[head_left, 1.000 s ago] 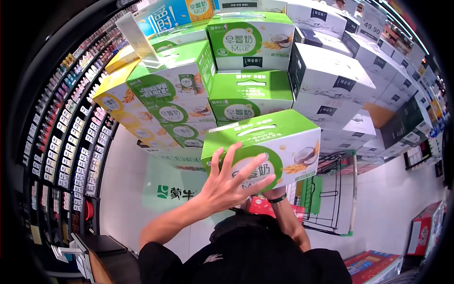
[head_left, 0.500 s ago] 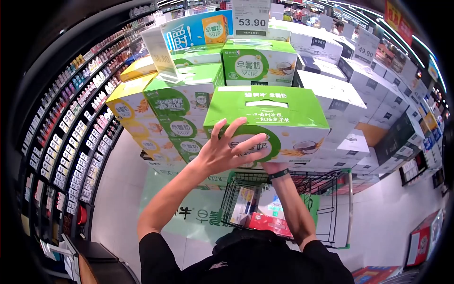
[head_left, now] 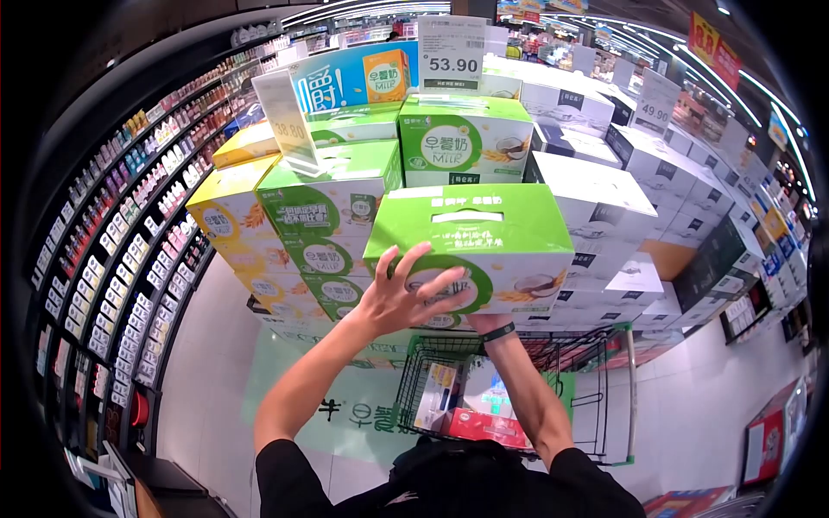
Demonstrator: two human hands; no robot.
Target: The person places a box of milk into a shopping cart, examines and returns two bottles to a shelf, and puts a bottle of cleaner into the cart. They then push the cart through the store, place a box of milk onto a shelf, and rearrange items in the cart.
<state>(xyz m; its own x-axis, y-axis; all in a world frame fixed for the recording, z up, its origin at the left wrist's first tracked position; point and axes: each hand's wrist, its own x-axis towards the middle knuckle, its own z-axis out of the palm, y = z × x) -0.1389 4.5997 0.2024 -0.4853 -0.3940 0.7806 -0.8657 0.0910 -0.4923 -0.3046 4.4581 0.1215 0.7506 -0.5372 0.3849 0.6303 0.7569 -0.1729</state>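
Supermarket aisle, stacked cartons (head_left: 332, 207) beyond. Left hand (head_left: 404, 300) spread flat on green carton (head_left: 484, 231) front; right hand (head_left: 485, 323) underneath, finger state indiscernible. Shopping cart (head_left: 413, 384) below both hands.

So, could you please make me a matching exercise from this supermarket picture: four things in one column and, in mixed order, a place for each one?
Things
1. held green milk carton
2. shopping cart
3. 53.90 price sign
4. left hand

Places
A. on top of the stacked cartons
B. spread flat on the front face of the held carton
C. low down, below the raised carton
D. raised in front of the stack, above the cart

Pairs: 1-D, 2-C, 3-A, 4-B
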